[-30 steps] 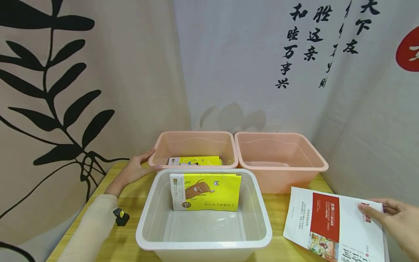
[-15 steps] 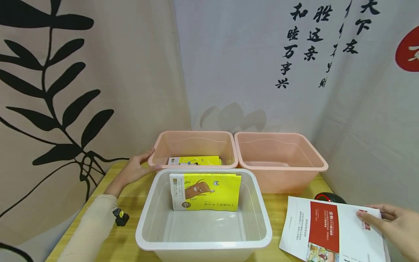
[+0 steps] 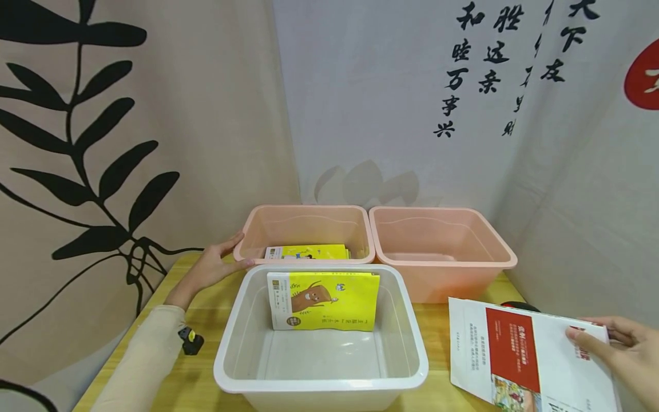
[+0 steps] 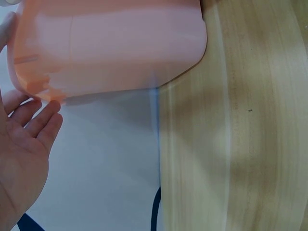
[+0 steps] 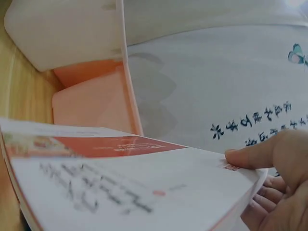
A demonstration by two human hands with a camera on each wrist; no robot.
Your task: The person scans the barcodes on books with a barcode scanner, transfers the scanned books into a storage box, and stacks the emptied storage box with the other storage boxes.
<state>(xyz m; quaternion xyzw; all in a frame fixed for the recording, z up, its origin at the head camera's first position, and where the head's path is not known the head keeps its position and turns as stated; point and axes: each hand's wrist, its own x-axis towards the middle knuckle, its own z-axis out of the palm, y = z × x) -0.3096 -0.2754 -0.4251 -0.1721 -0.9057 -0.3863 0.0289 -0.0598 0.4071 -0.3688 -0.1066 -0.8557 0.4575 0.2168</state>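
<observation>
At the back left, my left hand [image 3: 213, 269] rests against the corner of a pink bin [image 3: 306, 214], thumb and fairly straight fingers spread along its rim. The left wrist view shows the fingertips [image 4: 50, 108] touching just under that rim. Inside this bin lie yellow booklets [image 3: 309, 252]. On the right, my right hand [image 3: 625, 349] pinches a white book [image 3: 471, 343] with a red panel by one edge, thumb on the cover and fingers beneath. The book is tilted and raised above the table. A white bin [image 3: 319, 386] stands in front, with a yellow booklet [image 3: 332, 303] leaning inside its far wall.
A second pink bin [image 3: 443, 283] stands beside the first at the back right. Partly behind the book, a black and red object [image 3: 521, 306] sits on the wooden table [image 3: 432, 326]. Printed cloth hangs [image 3: 391, 114] close behind the bins.
The right hand and book shift slightly; the book's far edge dips, then rises again with a changed tilt. A black and red object comes partly into view behind it. The left hand stays put.
</observation>
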